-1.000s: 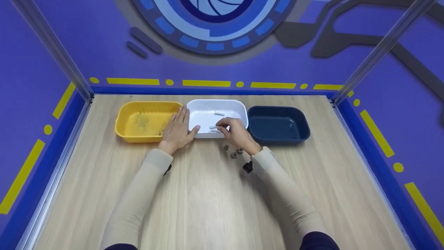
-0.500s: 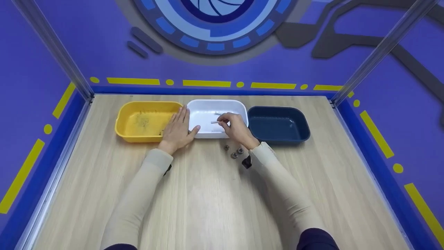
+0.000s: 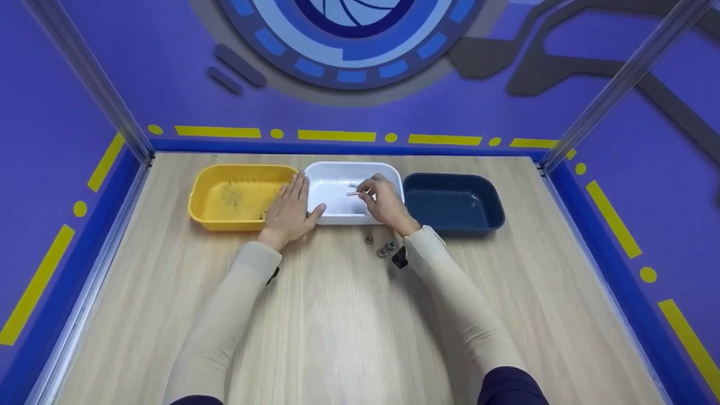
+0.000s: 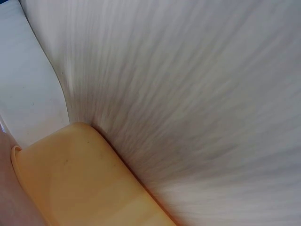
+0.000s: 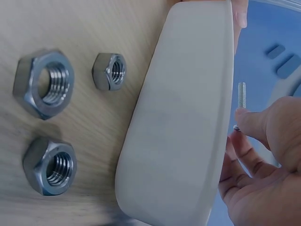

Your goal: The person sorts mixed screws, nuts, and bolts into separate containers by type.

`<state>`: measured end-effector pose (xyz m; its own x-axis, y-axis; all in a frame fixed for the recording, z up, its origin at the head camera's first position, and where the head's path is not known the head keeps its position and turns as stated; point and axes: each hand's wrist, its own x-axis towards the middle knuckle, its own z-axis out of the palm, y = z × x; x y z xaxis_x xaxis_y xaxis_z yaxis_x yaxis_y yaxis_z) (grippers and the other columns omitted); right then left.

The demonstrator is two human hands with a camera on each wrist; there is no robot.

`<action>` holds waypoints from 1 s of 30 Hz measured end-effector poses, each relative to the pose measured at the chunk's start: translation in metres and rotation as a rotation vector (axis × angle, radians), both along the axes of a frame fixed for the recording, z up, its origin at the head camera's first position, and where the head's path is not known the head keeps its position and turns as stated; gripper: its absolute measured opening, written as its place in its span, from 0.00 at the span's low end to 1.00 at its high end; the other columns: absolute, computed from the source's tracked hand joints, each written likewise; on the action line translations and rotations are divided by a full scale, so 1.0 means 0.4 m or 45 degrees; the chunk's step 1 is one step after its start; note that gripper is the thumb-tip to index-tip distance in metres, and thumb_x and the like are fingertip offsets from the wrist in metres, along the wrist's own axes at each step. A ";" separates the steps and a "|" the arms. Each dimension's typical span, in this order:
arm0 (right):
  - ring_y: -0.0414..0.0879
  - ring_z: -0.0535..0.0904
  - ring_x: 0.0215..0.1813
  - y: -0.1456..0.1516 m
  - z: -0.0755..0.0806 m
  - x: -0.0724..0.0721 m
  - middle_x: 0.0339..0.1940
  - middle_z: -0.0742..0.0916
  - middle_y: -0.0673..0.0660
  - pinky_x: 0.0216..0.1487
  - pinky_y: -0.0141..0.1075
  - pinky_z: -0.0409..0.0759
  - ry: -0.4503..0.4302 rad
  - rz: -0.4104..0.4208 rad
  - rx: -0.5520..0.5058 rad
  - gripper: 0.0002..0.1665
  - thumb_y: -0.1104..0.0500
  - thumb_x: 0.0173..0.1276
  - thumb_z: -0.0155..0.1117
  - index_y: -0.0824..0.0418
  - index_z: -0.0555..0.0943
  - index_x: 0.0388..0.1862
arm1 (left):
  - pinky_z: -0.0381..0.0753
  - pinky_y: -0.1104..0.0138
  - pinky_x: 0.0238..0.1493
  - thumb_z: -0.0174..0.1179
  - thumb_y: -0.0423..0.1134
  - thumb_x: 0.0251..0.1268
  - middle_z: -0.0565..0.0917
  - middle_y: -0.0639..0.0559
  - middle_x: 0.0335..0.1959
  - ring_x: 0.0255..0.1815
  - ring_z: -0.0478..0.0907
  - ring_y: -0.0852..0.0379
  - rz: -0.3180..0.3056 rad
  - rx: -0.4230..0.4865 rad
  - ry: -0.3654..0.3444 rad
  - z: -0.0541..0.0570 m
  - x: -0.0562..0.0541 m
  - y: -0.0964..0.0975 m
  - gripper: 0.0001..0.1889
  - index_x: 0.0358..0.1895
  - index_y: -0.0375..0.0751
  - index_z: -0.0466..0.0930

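Observation:
My right hand pinches a small threaded screw between thumb and fingertips, over the white bin. In the head view the screw's free end points left. Another silvery screw lies inside that bin, partly hidden behind the hand. My left hand lies with straight fingers across the adjoining rims of the yellow bin and the white one, thumb on the white bin's side. Three hex nuts sit on the table in front of the white bin: a smaller nut and two larger ones, one nut nearest my wrist.
A dark blue bin stands right of the white bin, completing a row. Small dark bits lie in the yellow bin. The wooden table is bounded by purple panels at the back and sides.
My right hand has moved back and slightly right, carrying the screw away from the white bin's front. The left hand keeps its place on the rims.

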<state>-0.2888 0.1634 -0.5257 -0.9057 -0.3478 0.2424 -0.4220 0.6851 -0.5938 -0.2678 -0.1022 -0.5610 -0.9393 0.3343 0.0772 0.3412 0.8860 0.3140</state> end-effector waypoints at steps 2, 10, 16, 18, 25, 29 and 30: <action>0.56 0.86 0.47 -0.001 0.000 -0.004 0.45 0.87 0.64 0.53 0.46 0.87 -0.002 -0.008 -0.011 0.07 0.67 0.77 0.66 0.68 0.89 0.47 | 0.41 0.50 0.91 0.36 0.67 0.84 0.43 0.37 0.90 0.91 0.39 0.42 0.001 0.007 -0.009 -0.002 0.000 0.000 0.48 0.87 0.30 0.41; 0.55 0.86 0.47 -0.007 -0.008 -0.029 0.45 0.88 0.64 0.51 0.45 0.87 -0.038 -0.062 -0.018 0.07 0.68 0.76 0.66 0.68 0.90 0.47 | 0.42 0.49 0.91 0.38 0.66 0.84 0.43 0.36 0.90 0.91 0.40 0.40 0.006 0.005 0.001 0.003 0.002 0.002 0.48 0.87 0.30 0.42; 0.54 0.86 0.47 -0.010 -0.021 -0.047 0.46 0.88 0.63 0.50 0.43 0.87 -0.097 -0.113 -0.006 0.08 0.67 0.77 0.65 0.67 0.90 0.47 | 0.42 0.50 0.91 0.37 0.66 0.84 0.43 0.36 0.90 0.91 0.40 0.41 0.011 -0.006 -0.006 0.010 0.004 0.003 0.47 0.87 0.30 0.43; 0.54 0.86 0.47 -0.012 -0.024 -0.052 0.46 0.88 0.63 0.50 0.43 0.87 -0.104 -0.120 -0.003 0.08 0.67 0.77 0.65 0.67 0.90 0.47 | 0.43 0.49 0.91 0.38 0.65 0.84 0.43 0.36 0.90 0.91 0.40 0.40 0.008 -0.001 -0.001 0.009 0.005 0.003 0.47 0.86 0.29 0.43; 0.54 0.86 0.47 -0.014 -0.031 -0.058 0.46 0.88 0.63 0.50 0.42 0.86 -0.130 -0.126 0.001 0.08 0.67 0.77 0.66 0.67 0.90 0.47 | 0.44 0.49 0.90 0.37 0.67 0.84 0.43 0.36 0.90 0.91 0.39 0.40 0.000 -0.003 -0.004 0.004 0.006 0.003 0.48 0.86 0.29 0.42; 0.55 0.86 0.45 -0.013 -0.035 -0.062 0.45 0.89 0.64 0.49 0.42 0.86 -0.121 -0.117 -0.018 0.08 0.67 0.76 0.66 0.68 0.89 0.47 | 0.43 0.49 0.91 0.37 0.66 0.84 0.44 0.35 0.90 0.91 0.40 0.40 -0.005 0.010 0.002 0.005 0.004 0.001 0.48 0.86 0.29 0.42; 0.56 0.86 0.45 -0.013 -0.037 -0.064 0.45 0.89 0.64 0.49 0.43 0.86 -0.113 -0.114 -0.022 0.08 0.67 0.75 0.67 0.68 0.89 0.47 | 0.43 0.49 0.91 0.37 0.66 0.84 0.43 0.35 0.90 0.91 0.40 0.40 -0.006 0.011 -0.001 0.006 0.003 0.001 0.48 0.86 0.29 0.42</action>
<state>-0.3143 0.1583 -0.5405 -0.9511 -0.2610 0.1651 -0.3048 0.7072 -0.6379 -0.2664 -0.1018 -0.5586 -0.9378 0.3380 0.0793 0.3450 0.8815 0.3223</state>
